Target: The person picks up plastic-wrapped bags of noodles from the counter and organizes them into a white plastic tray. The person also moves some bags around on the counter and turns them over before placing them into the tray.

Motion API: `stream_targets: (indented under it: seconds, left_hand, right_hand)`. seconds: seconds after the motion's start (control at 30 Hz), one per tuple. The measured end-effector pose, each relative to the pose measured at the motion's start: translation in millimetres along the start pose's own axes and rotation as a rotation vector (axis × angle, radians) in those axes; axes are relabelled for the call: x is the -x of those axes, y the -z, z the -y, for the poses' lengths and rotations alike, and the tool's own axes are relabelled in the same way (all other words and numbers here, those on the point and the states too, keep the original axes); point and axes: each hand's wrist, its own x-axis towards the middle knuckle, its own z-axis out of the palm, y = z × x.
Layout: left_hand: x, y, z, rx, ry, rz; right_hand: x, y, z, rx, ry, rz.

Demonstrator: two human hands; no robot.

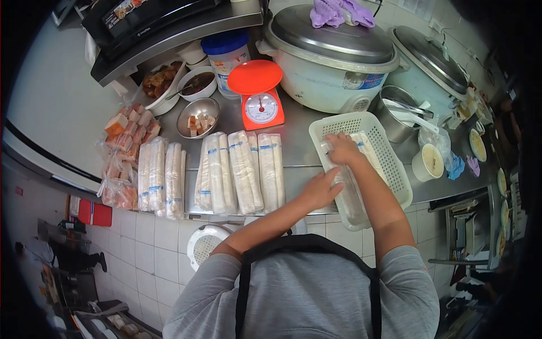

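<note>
A white perforated plastic basket [398, 165] stands at the counter's front edge, holding long plastic-wrapped white packs with blue print. My right hand [342, 149] reaches into it, its fingers bent over the far end of a clear-wrapped pack [351, 198]. Another pack [370, 155] lies alongside, partly hidden under my right forearm. At the basket's left rim is my left hand [323, 190], thumb and fingers apart, fingertips close to the same clear-wrapped pack. More wrapped packs [245, 169] lie in rows to the left, their ends near the counter edge.
Behind them stand an orange kitchen scale [262, 108], a steel bowl of cubes [197, 118] and a large rice cooker [316, 85]. Bags of pinkish cut pieces [127, 138] lie far left. A steel pot with utensils [395, 124] and a white tub [427, 163] stand to the right.
</note>
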Motion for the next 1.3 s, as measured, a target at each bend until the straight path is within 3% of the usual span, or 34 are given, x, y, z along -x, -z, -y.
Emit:
stream_targets:
  seconds: [0.1,0.23,0.43,0.53,0.77,0.93,1.03,1.2,1.3]
  left_hand:
    - [4,-11,-8,0.091,0.030,-0.148]
    - [-1,-16,-18,0.059,0.124,-0.194]
    - [0,-25,-27,0.019,0.166,-0.236]
    - [-4,-28,-26,0.041,0.186,-0.250]
    - [-4,-32,-24,0.099,0.244,-0.396]
    - [4,-6,-36,-0.122,0.024,-0.515]
    - [-7,-3,-44,0.632,-0.055,-0.610]
    - [-5,53,-44,1.063,0.019,-0.498]
    - [10,83,-39,1.185,-0.026,-0.526]
  right_hand:
    - [1,6,17,0.079,-0.031,0.040]
    - [-6,9,19,0.097,-0.042,0.112]
    - [-26,15,10,0.107,0.067,0.246]
    - [-26,34,5,-0.002,0.192,0.157]
    - [-6,47,-34,-0.956,0.310,0.251]
    - [18,95,-3,-1.035,0.409,0.200]
    - [27,125,31,-0.965,0.517,0.085]
    - [45,143,107,-1.015,0.657,0.004]
    - [45,134,137,-1.012,0.570,-0.162]
